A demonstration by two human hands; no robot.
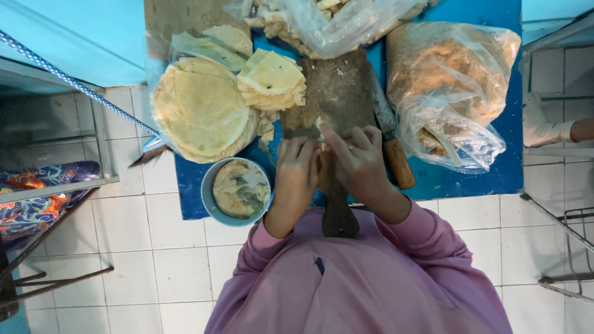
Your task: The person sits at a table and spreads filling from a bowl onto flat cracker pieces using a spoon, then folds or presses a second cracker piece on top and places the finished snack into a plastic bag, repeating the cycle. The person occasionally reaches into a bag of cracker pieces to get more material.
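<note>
Head view: hands (328, 162) over wooden board (331, 93).

Pink-lilac long-sleeved top

Between the hands: the left hand (297, 170) and right hand (359, 162) cover most of a small pale piece, too little showing to tell what it is.
Board handle: hidden under the wrists.
Top edge: clear bag (328, 18) cut off.
Right edge: another person's sleeve (544, 130) cut off.

left hand (297, 166), right hand (357, 162), fingers curled together
</note>
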